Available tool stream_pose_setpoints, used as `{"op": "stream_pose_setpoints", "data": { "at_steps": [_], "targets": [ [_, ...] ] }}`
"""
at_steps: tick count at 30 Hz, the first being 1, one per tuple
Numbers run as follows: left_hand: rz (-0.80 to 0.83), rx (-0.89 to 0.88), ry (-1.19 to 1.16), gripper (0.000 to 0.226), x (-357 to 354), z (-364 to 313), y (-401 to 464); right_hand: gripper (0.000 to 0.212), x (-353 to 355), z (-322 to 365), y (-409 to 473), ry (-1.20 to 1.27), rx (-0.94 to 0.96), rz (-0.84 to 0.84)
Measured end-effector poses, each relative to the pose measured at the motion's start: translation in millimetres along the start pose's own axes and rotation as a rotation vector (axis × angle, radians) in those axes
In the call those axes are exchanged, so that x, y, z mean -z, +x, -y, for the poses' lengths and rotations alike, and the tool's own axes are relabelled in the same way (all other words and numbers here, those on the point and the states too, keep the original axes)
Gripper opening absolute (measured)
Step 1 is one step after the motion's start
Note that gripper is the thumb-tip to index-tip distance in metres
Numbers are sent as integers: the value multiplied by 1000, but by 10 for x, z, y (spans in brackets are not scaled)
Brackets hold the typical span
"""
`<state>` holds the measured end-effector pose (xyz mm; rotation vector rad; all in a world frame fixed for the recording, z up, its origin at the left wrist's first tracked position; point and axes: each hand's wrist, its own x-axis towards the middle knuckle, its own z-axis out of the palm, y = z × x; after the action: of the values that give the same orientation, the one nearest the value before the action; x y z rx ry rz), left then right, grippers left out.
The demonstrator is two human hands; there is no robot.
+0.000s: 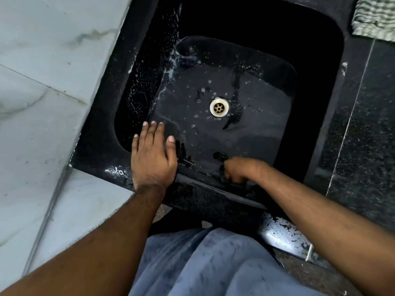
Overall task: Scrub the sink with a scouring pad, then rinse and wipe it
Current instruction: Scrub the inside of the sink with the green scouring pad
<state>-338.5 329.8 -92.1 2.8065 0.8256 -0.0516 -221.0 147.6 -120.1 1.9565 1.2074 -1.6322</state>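
Sink: one black basin (136, 86), rounded rectangle, long axis running from the person's body away toward the top right; it is set into the dark speckled worktop (363, 129).
Suds: white flecks up the left wall, bubbles scattered across the wet floor.
Drain: one, pale ring with a brass strainer (219, 107), mid-floor.
Scouring pad: a dark scrap (222, 167) pokes out by the right fingers, hard to tell from the black sink.
Right hand (241, 169): curled tight, down at the near wall, gripping that dark pad as far as can be seen.
Left hand (152, 154): flat, fingers straight, resting over the near-left rim.
Cloth: one striped rag (374, 18), top right on the worktop.
Wall: pale marble tiles (42, 82) left.
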Motion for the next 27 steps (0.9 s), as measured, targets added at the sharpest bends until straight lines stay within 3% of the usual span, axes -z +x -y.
{"op": "stream_pose_setpoints", "data": {
  "at_steps": [1, 3, 6, 9, 11, 13, 16, 18, 22, 24, 27],
  "targets": [
    [-1, 3, 0, 61, 0, -4, 3, 30, -13, -78, -52, -70, 28, 36],
    [-1, -7, 0, 61, 3, -3, 16, 10, 48, -135, -210, -21, 141, 8],
    [15, -91, 11, 62, 24, -30, -18, 35, 214, -37, -239, 184, 317, -184],
    [10, -221, 26, 62, 31, -29, -28, 13, 239, 195, -47, 276, 282, -403],
    [12, -266, 27, 62, 24, -18, -32, 29, 97, 206, 79, 208, 87, -340],
    [15, -274, 19, 62, 21, -19, -29, 35, -69, 87, 102, 107, -51, -166],
    [3, -256, 5, 60, 11, -20, -31, 28, -103, -66, -70, -109, -50, 67],
    [4, -245, -6, 59, 9, -16, -18, 15, -12, -97, -226, -63, 21, 100],
    [2, -211, -19, 57, 14, -21, -5, 25, 199, -34, -251, 217, 193, -160],
    [5, -206, -28, 57, 14, -17, -2, 10, 96, -40, -138, 247, 138, -225],
    [-2, -201, -40, 57, 10, -14, 3, 28, -162, -115, -117, 233, -51, -204]
  ]
}}
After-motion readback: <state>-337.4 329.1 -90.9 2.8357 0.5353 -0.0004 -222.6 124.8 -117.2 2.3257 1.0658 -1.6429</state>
